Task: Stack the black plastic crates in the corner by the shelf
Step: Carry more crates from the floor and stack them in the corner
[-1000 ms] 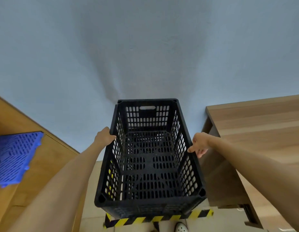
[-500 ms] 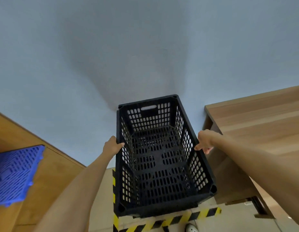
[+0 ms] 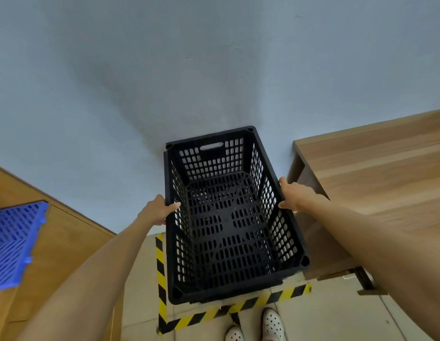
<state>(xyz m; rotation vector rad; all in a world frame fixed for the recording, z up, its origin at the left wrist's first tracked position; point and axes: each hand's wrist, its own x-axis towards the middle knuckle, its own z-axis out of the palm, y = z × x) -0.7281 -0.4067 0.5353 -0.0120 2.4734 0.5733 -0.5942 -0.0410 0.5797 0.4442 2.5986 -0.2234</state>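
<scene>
I hold the black crate point(image 3: 228, 217) by its two long sides. My left hand point(image 3: 158, 210) grips the left rim, thumb hooked over the top edge and pointing into the crate, the other fingers curled down the outside wall. My right hand point(image 3: 294, 196) is on the right rim, with fingertips showing over the edge and against the perforated wall; it looks like a grip, though most of the fingers are hidden behind the rim.

The crate is upright and open-topped, with nothing inside it. Its far short end, the one with the handle slot, is close to the grey wall point(image 3: 189, 82). It sits inside the corner of yellow-and-black hazard tape point(image 3: 162, 274) marked on the tiled floor point(image 3: 137, 291), between a wooden surface point(image 3: 376, 173) on my right and a wooden shelf unit point(image 3: 66, 242) on my left. I cannot tell whether it rests on something beneath it or hangs in my grip.

A blue perforated plastic panel point(image 3: 12, 242) lies on the wooden unit to the left, well apart from the crate. My white shoes point(image 3: 272, 323) show at the bottom, just behind the tape.
</scene>
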